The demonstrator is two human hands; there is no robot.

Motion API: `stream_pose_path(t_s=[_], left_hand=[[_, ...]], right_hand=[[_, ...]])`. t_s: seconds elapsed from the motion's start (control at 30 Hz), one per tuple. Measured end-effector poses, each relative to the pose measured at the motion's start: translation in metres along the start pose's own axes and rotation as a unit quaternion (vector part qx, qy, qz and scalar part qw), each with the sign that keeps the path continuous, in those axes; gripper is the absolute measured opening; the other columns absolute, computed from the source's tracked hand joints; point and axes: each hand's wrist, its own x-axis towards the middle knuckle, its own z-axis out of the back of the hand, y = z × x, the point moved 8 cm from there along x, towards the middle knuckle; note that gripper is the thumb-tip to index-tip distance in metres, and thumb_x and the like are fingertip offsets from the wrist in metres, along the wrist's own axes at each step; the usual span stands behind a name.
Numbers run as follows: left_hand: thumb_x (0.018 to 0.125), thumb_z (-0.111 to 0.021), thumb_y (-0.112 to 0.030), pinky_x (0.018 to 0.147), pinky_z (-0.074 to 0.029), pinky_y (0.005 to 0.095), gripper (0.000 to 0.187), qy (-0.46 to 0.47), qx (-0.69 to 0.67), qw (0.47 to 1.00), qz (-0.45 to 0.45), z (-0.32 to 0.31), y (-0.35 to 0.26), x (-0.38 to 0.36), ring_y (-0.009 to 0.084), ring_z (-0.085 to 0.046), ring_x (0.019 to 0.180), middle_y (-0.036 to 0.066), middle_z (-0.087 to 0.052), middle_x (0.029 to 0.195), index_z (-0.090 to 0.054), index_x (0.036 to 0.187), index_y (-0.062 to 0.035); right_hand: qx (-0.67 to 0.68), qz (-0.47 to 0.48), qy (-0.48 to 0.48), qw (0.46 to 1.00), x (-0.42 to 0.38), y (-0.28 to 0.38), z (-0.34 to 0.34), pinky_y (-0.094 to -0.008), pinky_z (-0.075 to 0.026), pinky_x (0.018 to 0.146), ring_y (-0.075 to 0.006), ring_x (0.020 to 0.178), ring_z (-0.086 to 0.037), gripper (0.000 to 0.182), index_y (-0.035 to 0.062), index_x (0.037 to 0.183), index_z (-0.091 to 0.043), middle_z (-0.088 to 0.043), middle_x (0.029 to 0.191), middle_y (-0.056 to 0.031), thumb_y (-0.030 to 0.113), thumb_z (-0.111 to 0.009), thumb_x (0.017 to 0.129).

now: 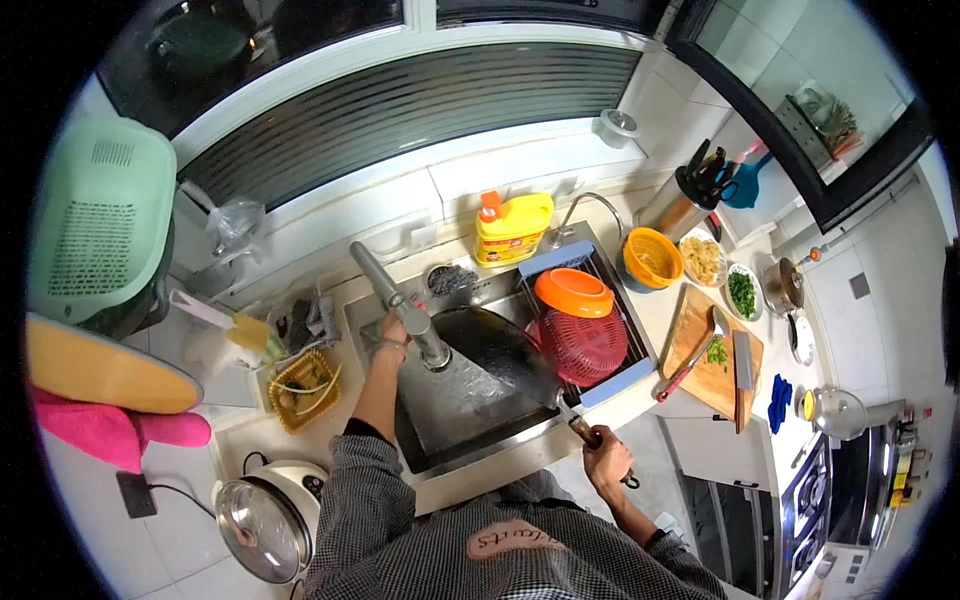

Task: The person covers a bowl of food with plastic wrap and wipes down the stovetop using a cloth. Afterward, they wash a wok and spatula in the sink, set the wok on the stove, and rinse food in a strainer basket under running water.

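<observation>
My right hand point(607, 460) is closed around the handle point(583, 430) of a dark wok point(490, 340), which lies tilted in the sink point(440, 440). The wok's inside looks wet. My left hand point(396, 330) is at the grey faucet point(425, 335), its fingers wrapped against the neck and partly hidden by it. Water point(480, 385) sprays from the faucet head toward the wok and the sink basin.
A rack on the sink's right holds a red colander point(583, 347) and an orange bowl point(575, 292). A yellow detergent jug point(513, 230) stands behind. On the right counter are a cutting board point(690, 345), a spatula point(690, 360) and food bowls. A cooker point(265, 525) sits at left.
</observation>
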Motion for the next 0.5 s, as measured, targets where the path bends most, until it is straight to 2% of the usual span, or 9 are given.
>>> stream_pose_path(t_s=[0.03,0.07,0.17,0.2,0.23,0.3,0.37,0.47,0.5], left_hand=[[0.083,-0.059,-0.019,0.06,-0.045,0.0282,0.02,-0.034,0.063,0.997,-0.005,-0.006,-0.021,-0.034,0.0131,-0.058,0.074,0.007,-0.064,0.089,-0.065,0.097,-0.0065],[0.081,-0.06,-0.018,0.059,-0.044,0.0269,0.02,-0.04,0.095,0.995,-0.001,0.013,-0.008,-0.019,0.0122,-0.056,0.072,0.006,-0.062,0.086,-0.063,0.097,-0.0066],[0.076,-0.062,-0.015,0.055,-0.041,0.023,0.025,0.008,0.187,0.982,0.011,0.127,0.066,0.062,0.0096,-0.051,0.065,0.001,-0.057,0.078,-0.06,0.1,-0.0068],[0.077,-0.063,-0.015,0.056,-0.04,0.0224,0.021,-0.067,0.157,0.985,-0.016,0.076,0.003,-0.03,0.0083,-0.048,0.064,-0.001,-0.052,0.073,-0.06,0.096,-0.0061],[0.079,-0.063,-0.014,0.057,-0.039,0.0213,0.019,-0.027,0.194,0.981,0.006,0.078,0.0,-0.044,0.007,-0.048,0.065,-0.003,-0.054,0.077,-0.061,0.096,-0.0062],[0.081,-0.064,-0.015,0.057,-0.038,0.0188,0.023,-0.038,0.233,0.972,0.008,0.089,-0.002,-0.074,0.0055,-0.048,0.066,-0.004,-0.057,0.08,-0.063,0.102,-0.0064],[0.081,-0.064,-0.015,0.055,-0.036,0.0178,0.027,-0.036,0.255,0.966,-0.008,0.103,0.006,-0.093,0.0047,-0.047,0.065,-0.004,-0.058,0.082,-0.063,0.106,-0.0068],[0.081,-0.063,-0.015,0.051,-0.035,0.0178,0.028,-0.043,0.23,0.972,-0.023,0.129,0.026,-0.111,0.0039,-0.048,0.062,-0.003,-0.059,0.082,-0.063,0.108,-0.007],[0.081,-0.063,-0.014,0.051,-0.034,0.0177,0.029,-0.083,0.232,0.969,-0.023,0.126,0.024,-0.125,0.0041,-0.048,0.062,-0.003,-0.059,0.081,-0.062,0.109,-0.0078]], right_hand=[[-0.008,-0.007,0.007,1.0,0.0,0.005,-0.001,-0.0417,-0.049,0.068,-0.0323,0.073,-0.063,0.027,0.0195,0.097,-0.063,-0.066,0.079,-0.0124,0.02,-0.064,0.069],[-0.015,-0.029,0.028,0.999,0.001,0.005,-0.008,-0.0416,-0.049,0.068,-0.032,0.075,-0.063,0.029,0.0197,0.098,-0.062,-0.066,0.081,-0.0125,0.018,-0.064,0.069],[0.013,-0.003,-0.006,1.0,-0.001,0.002,-0.033,-0.0418,-0.049,0.068,-0.0321,0.077,-0.063,0.031,0.0179,0.1,-0.062,-0.065,0.084,-0.0133,0.014,-0.063,0.069],[0.03,0.01,-0.001,0.999,-0.001,0.005,-0.037,-0.0416,-0.049,0.068,-0.032,0.078,-0.063,0.031,0.0169,0.1,-0.062,-0.065,0.085,-0.0133,0.013,-0.063,0.069],[0.049,0.022,0.005,0.999,-0.001,0.009,-0.038,-0.0414,-0.049,0.069,-0.0319,0.078,-0.062,0.032,0.0158,0.1,-0.062,-0.065,0.085,-0.0132,0.012,-0.063,0.069],[0.072,0.034,-0.034,0.996,0.0,0.014,-0.038,-0.0411,-0.049,0.07,-0.0315,0.079,-0.062,0.033,0.0141,0.1,-0.062,-0.065,0.087,-0.0131,0.01,-0.062,0.068],[0.131,0.13,-0.056,0.981,0.002,0.03,-0.037,-0.0398,-0.047,0.069,-0.027,0.077,-0.06,0.033,0.0143,0.098,-0.061,-0.062,0.082,-0.009,0.006,-0.06,0.066],[0.048,0.189,-0.048,0.98,0.001,0.037,-0.038,-0.0371,-0.045,0.069,-0.0225,0.08,-0.059,0.033,0.0138,0.1,-0.058,-0.058,0.085,-0.0046,0.008,-0.057,0.068],[0.024,0.194,-0.036,0.98,0.002,0.035,-0.047,-0.0364,-0.045,0.07,-0.0217,0.082,-0.059,0.032,0.0138,0.101,-0.057,-0.058,0.088,-0.0036,0.009,-0.056,0.069]])
